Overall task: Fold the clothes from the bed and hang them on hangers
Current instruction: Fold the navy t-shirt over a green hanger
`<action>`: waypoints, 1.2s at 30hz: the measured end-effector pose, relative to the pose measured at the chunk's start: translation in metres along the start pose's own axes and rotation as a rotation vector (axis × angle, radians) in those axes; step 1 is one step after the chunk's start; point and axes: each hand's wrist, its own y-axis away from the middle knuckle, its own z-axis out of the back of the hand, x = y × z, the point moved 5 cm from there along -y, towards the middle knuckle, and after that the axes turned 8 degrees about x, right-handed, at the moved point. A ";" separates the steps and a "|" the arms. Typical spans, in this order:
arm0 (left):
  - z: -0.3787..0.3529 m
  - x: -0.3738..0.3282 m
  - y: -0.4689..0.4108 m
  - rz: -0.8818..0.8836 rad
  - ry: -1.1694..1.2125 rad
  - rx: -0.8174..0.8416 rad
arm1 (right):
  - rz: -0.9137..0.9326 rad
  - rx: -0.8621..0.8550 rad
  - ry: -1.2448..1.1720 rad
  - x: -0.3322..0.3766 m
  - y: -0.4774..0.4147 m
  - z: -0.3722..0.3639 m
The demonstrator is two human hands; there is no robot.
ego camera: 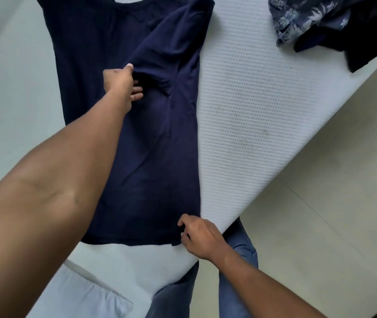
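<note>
A navy blue T-shirt (137, 145) lies flat on the white mattress (251, 115), collar at the far end, hem toward me. Its right sleeve and side are folded inward over the body. My left hand (122, 82) reaches across the shirt's middle and pinches the edge of that folded sleeve between thumb and fingers. My right hand (200, 236) pinches the shirt's hem at its near right corner, by the mattress edge.
A heap of other clothes, a blue floral-print garment (302, 19) and a black one (361, 35), lies at the mattress's far right. The pale floor (320, 214) shows to the right. My jeans-clad legs (238, 294) stand at the bed's near edge. A pillow (77, 297) lies lower left.
</note>
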 end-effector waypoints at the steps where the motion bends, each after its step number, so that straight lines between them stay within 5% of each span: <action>1: -0.002 0.000 0.002 0.021 0.011 0.035 | -0.019 -0.011 0.044 -0.003 0.003 0.003; 6: -0.002 0.006 0.005 0.091 -0.017 0.158 | -0.069 0.092 0.409 -0.005 0.015 -0.002; 11: -0.001 0.014 0.008 0.092 -0.080 0.225 | -0.057 -0.052 0.524 -0.009 0.012 -0.018; 18: 0.008 0.036 0.027 0.037 -0.171 0.201 | -0.195 -0.246 0.328 -0.026 0.022 -0.041; 22: 0.009 0.076 0.071 -0.099 -0.337 0.158 | -0.096 -0.003 0.424 -0.018 0.031 -0.072; 25: 0.009 0.147 0.121 0.003 -0.457 0.270 | -0.014 0.159 0.298 -0.018 0.037 -0.080; 29: 0.019 0.243 0.210 0.254 -0.696 0.613 | -0.186 -0.349 -0.122 -0.032 0.041 -0.028; 31: 0.024 0.278 0.242 0.215 -0.878 0.702 | -0.263 -0.496 -0.241 -0.043 0.038 -0.004; 33: 0.029 0.299 0.258 0.119 -0.946 0.638 | -0.327 -0.472 -0.300 -0.051 0.028 0.008; 36: 0.050 0.317 0.268 0.175 -0.742 0.465 | -0.358 -0.241 -0.195 -0.050 0.019 -0.002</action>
